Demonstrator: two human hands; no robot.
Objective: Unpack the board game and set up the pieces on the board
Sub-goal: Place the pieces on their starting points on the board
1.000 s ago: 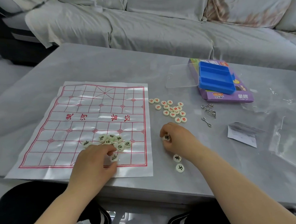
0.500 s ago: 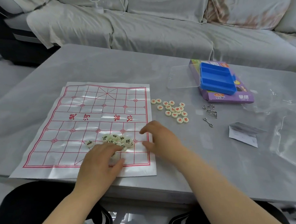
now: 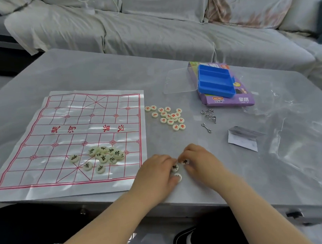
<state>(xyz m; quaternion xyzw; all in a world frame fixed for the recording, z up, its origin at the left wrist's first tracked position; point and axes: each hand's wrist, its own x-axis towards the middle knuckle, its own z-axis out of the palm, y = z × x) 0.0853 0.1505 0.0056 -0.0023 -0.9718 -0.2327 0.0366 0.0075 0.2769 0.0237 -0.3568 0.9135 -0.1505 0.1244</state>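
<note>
three loose black pieces (image 3: 175, 167) lie on the grey table (image 3: 97, 69) just off the board's near right corner, bunched close, and both hands meet over them. the left hand (image 3: 155, 176) has its fingers curled, fingertips on the middle piece and thumb against the nearest one; the right hand (image 3: 201, 162) has its fingers curled tight, pinching the farthest piece at its edge. whether any piece is lifted off the table cannot be told. the board (image 3: 45, 128), a glossy sheet with a red grid, lies flat to the left, and a cluster of black pieces (image 3: 103, 158) sits on its near half, some touching, one a little apart to the left. a group of red pieces (image 3: 167, 117) rests on the table beside the board's right edge, farther out than the hands. beyond them a blue tray (image 3: 216, 81) sits on a purple box (image 3: 230, 99), with a clear lid (image 3: 180, 81) beside it on the left. metal wire puzzles (image 3: 209, 117), a folded paper (image 3: 241, 140) and clear plastic wrap (image 3: 297, 142) lie to the right. a grey sofa (image 3: 151, 29) stands behind the table.
</note>
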